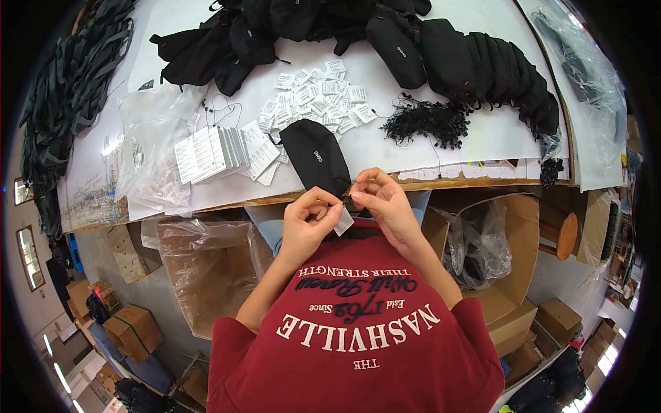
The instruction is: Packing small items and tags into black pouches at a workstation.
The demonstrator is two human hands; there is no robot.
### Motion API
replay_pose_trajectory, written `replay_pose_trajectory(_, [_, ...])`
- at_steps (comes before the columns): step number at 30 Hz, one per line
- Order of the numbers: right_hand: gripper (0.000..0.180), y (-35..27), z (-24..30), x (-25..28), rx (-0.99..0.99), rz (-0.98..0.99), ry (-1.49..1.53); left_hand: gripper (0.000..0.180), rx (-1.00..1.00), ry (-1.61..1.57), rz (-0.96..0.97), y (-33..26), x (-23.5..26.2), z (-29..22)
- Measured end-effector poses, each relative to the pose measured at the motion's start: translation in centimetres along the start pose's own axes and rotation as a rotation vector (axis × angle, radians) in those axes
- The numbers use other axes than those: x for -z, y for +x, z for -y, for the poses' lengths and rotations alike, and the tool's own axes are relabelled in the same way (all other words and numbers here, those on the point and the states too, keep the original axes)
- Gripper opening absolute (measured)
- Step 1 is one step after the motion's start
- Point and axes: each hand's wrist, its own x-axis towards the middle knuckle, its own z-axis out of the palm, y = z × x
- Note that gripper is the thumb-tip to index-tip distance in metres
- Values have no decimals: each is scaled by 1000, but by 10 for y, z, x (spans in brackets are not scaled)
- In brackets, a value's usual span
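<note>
A black pouch (pixel 315 155) with a small pale logo lies at the table's front edge, its lower end close to my fingertips. My left hand (pixel 310 224) is closed in a pinch, and a small white tag (pixel 344 221) sticks out beside its fingers. Just right of it, my right hand (pixel 385 206) pinches with thumb and forefinger near the pouch's end. What lies between the right fingertips is too small to make out; it may be thin and dark like a cord.
Behind the pouch lie a heap of white tags (pixel 317 96) and a stack of printed cards (pixel 213 153). Black tag cords (pixel 427 122) are bunched to the right. More black pouches (pixel 482 65) line the back. Clear plastic bags (pixel 151 144) lie left; open cardboard boxes (pixel 206 275) stand below the edge.
</note>
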Motion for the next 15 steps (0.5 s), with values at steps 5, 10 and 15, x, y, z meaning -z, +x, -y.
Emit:
replay_pose_trajectory(5, [22,-3,-4,-2,-68,-73,82,5,-3,44,-23,-2,-3,6])
replay_pose_trajectory(10, [22,-3,-6,-4,-81,-80,88,5,-21,54,-52,-2,-4,7])
replay_pose_trajectory(15, [22,-2,-8,-5,-63,-103,116,5,-14,40,-69,-2,-4,10])
